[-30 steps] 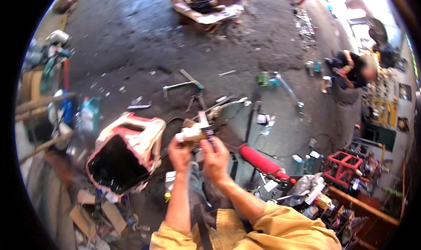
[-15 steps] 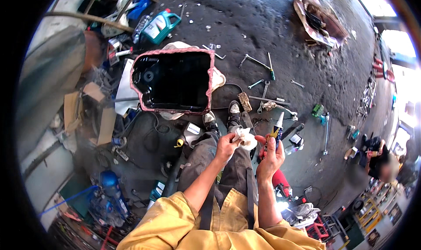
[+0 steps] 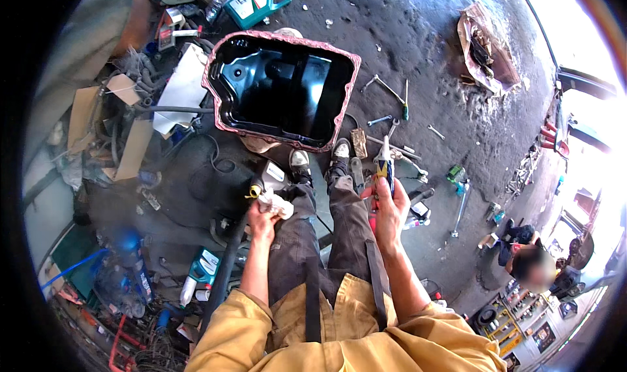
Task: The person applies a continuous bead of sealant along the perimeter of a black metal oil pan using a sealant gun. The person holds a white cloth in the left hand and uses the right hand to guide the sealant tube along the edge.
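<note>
The head view shows the person's two forearms coming from yellow sleeves at the near edge, on either side of dark trousers. The left arm runs almost straight ahead, and the left hand, beside the left thigh, is closed around a crumpled white wad. The right forearm slants slightly leftward as it reaches away; the right hand, out past the right knee, grips a tube with its pale pointed nozzle directed to the far side. Just left of the shoes is a grey bottle with a yellow cap. Farther on, beyond the feet, sits a black pan, open side up, pinkish material along its rim. Wrenches lie on the floor to its right, and a teal jug lies past its far left side.
</note>
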A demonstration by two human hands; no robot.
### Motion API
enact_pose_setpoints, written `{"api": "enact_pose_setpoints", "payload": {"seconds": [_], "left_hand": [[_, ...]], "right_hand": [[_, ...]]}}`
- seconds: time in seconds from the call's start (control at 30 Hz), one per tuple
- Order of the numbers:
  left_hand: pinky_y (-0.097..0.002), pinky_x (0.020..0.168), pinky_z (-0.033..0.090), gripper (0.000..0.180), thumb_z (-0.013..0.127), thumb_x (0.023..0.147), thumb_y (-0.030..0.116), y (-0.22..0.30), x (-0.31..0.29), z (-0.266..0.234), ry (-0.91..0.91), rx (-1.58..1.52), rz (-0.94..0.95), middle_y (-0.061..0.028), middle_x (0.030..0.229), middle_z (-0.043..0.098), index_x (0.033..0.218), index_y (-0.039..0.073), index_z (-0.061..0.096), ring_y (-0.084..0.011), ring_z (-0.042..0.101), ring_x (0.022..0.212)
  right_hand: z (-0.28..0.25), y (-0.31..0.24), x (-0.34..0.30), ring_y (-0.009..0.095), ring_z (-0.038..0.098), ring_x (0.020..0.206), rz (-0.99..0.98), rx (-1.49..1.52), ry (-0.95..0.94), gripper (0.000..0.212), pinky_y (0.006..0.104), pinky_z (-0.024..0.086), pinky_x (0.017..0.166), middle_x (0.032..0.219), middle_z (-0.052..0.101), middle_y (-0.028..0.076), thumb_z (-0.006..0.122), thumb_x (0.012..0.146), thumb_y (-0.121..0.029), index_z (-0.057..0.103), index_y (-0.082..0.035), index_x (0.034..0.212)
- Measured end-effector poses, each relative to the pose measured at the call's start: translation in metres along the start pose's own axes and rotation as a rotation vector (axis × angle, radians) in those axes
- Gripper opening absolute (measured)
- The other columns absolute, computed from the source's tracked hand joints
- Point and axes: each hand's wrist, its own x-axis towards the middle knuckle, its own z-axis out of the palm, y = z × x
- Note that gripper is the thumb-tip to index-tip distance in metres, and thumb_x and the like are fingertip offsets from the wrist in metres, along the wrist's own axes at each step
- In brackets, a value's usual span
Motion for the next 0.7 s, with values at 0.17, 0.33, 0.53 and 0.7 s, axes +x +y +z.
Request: {"api": "enact_pose_setpoints", "payload": {"seconds": [0.17, 0.33, 0.53, 0.7], "left_hand": [[-0.0376, 0.080, 0.060, 0.030, 0.058, 0.089, -0.007, 0.021, 0.020, -0.021, -0.011, -0.042, 0.024, -0.0075, 0.106, 0.066, 0.116, 0.004, 0.060, -0.0224, 0.068, 0.094], [-0.0347, 0.075, 0.057, 0.028, 0.060, 0.083, -0.009, 0.041, 0.034, -0.017, -0.035, 0.036, 0.050, -0.0062, 0.098, 0.066, 0.109, 0.001, 0.062, -0.0197, 0.068, 0.087], [-0.0316, 0.073, 0.057, 0.025, 0.057, 0.084, -0.008, 0.050, 0.035, 0.016, -0.076, 0.203, 0.063, -0.0101, 0.098, 0.068, 0.108, -0.003, 0.061, -0.0188, 0.069, 0.084], [-0.0286, 0.066, 0.055, 0.023, 0.053, 0.091, -0.002, 0.047, 0.030, 0.064, -0.241, 0.292, 0.065, -0.0060, 0.096, 0.066, 0.112, 0.003, 0.061, -0.0147, 0.066, 0.081]], "right_hand": [[0.003, 0.013, 0.023, 0.003, 0.046, 0.058, -0.003, -0.167, -0.101, 0.030, 0.0207, 0.035, 0.053, 0.070, 0.064, -0.001, 0.061, 0.102, -0.032, 0.064, -0.002, 0.103], [0.009, 0.027, 0.042, 0.007, 0.051, 0.060, 0.032, -0.252, -0.181, 0.031, 0.0239, 0.038, 0.054, 0.070, 0.061, 0.000, 0.062, 0.101, -0.032, 0.065, -0.001, 0.100], [0.018, 0.038, 0.062, 0.018, 0.061, 0.062, 0.050, -0.645, -0.118, 0.039, 0.0344, 0.048, 0.061, 0.067, 0.063, 0.009, 0.066, 0.095, -0.040, 0.066, -0.001, 0.103], [0.017, 0.043, 0.071, 0.028, 0.064, 0.068, 0.052, -0.699, -0.108, 0.037, 0.0403, 0.049, 0.066, 0.073, 0.066, 0.015, 0.064, 0.094, -0.040, 0.067, -0.004, 0.103]]}}
